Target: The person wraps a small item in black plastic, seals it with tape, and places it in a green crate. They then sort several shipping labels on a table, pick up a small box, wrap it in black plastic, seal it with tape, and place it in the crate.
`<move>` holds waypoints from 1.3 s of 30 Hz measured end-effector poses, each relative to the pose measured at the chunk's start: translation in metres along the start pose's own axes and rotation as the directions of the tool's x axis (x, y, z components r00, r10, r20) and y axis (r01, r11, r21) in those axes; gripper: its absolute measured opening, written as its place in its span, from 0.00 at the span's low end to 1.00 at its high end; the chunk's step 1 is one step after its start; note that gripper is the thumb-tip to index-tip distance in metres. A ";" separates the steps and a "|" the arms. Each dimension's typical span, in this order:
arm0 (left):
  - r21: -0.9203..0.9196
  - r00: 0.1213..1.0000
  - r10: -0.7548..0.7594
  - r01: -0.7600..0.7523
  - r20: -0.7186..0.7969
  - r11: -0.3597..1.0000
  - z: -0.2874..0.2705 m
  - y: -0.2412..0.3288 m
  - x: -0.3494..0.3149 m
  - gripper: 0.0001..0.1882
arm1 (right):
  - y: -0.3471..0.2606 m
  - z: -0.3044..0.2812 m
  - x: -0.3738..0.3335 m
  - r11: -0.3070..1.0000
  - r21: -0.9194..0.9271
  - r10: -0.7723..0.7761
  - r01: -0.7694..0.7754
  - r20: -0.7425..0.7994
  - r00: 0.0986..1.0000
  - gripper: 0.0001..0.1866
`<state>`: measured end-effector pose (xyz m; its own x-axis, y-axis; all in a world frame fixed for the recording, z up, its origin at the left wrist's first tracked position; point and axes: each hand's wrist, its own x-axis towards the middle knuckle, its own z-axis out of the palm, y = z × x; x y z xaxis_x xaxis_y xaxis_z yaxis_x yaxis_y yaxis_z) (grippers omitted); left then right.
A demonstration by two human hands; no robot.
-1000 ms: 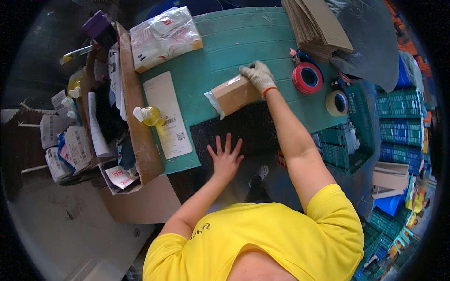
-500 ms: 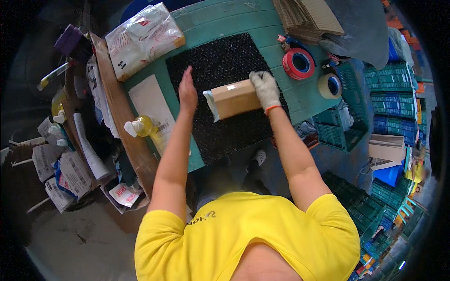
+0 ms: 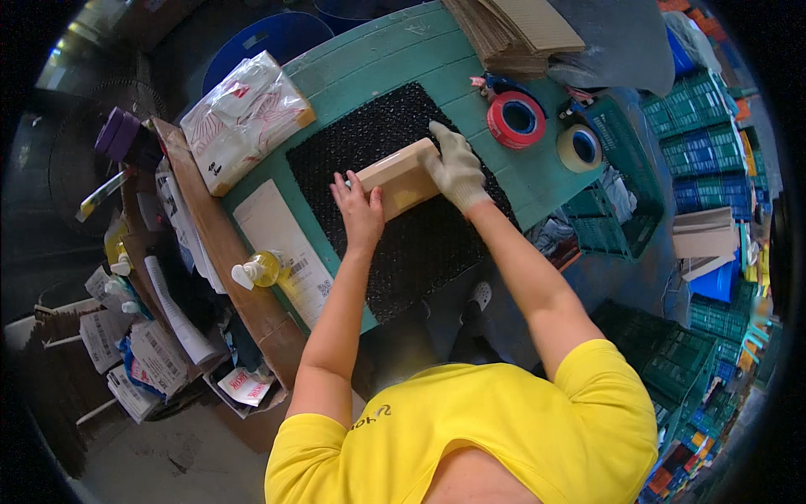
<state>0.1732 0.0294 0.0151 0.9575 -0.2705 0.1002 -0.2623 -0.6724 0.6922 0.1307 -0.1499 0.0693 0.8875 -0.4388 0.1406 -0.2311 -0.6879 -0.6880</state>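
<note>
A slim brown cardboard box (image 3: 403, 181) is tilted over a black textured mat (image 3: 420, 252) on the green table. My bare left hand (image 3: 359, 210) lies against the box's left end, fingers spread over its edge and the thumb on the near side. At the other end, my right hand (image 3: 457, 170), in a pale knitted glove, braces the box with its fingers partly apart. Both hands touch the box and keep it between them. The underside of the box and parts of the right fingers cannot be seen.
Red tape (image 3: 515, 120) and a cream tape roll (image 3: 579, 149) are at the right. Flat cardboard (image 3: 512, 38) is stacked behind. On the left are a plastic-wrapped pack (image 3: 243, 118), labelled sheets (image 3: 281, 244) and a yellow pump bottle (image 3: 259, 270). A green crate (image 3: 625, 239) stands beside the table.
My left hand has moved from beside the box onto its left end, where a pale strip stuck out. The right hand's fingers have loosened and straightened. The whole view has shifted slightly.
</note>
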 end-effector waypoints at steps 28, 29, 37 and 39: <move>-0.098 0.952 0.065 -0.037 0.298 0.994 0.012 0.010 -0.014 0.22 | 0.125 -0.059 -0.144 0.483 -0.137 -0.671 0.865 0.577 0.466 0.24; -0.114 0.944 0.042 -0.004 0.329 0.994 0.014 0.013 -0.019 0.23 | 0.115 -0.067 -0.142 0.498 -0.137 -0.649 0.856 0.596 0.473 0.22; -0.218 0.787 -0.140 0.330 0.601 0.919 -0.015 0.067 -0.045 0.14 | 0.010 -0.052 -0.015 0.571 -0.277 -0.318 0.773 0.793 0.520 0.11; -0.100 0.971 0.201 -0.188 0.132 0.977 -0.041 0.097 -0.045 0.13 | 0.006 -0.015 0.004 0.709 -0.394 -0.004 0.585 0.827 0.562 0.13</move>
<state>0.1094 0.0048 0.1069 0.8610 -0.4886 0.1414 -0.4244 -0.5369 0.7291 0.1271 -0.1647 0.0768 0.8295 0.2344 -0.5070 0.1983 -0.9721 -0.1250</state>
